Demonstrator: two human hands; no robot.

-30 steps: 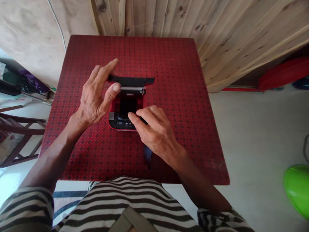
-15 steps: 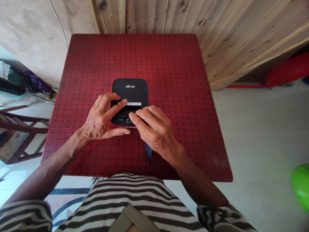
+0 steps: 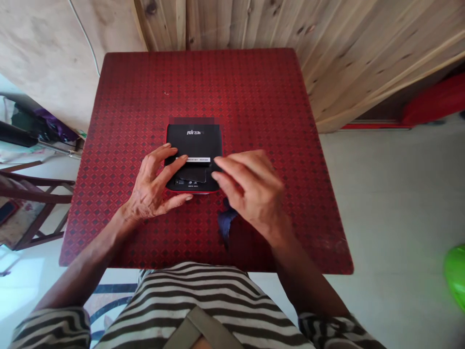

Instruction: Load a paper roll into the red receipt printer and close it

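A flat black case [image 3: 196,145] with rounded corners and a red lower edge lies on the red patterned table. It carries pale lettering, a white label strip [image 3: 201,160] and, below that, a loose-looking dark flap [image 3: 194,175]. My left hand [image 3: 150,182] is open, its fingers spread over the case's left side, with the thumb along the near edge. At the case's right edge is my right hand [image 3: 250,186], thumb and index fingertips a little apart, nothing visible between them. Its other fingers are curled and slightly blurred.
A dark blue cloth-like piece [image 3: 225,223] lies on the table [image 3: 254,97], partly under my right hand. Wooden panels [image 3: 236,24] stand at the far edge. A wooden chair [image 3: 34,203] is on the left, and a green rounded object [image 3: 456,276] on the right.
My right hand has moved off the flap towards the right, and its thumb and index finger have parted. More of the flap shows now. My left hand still rests on the case.
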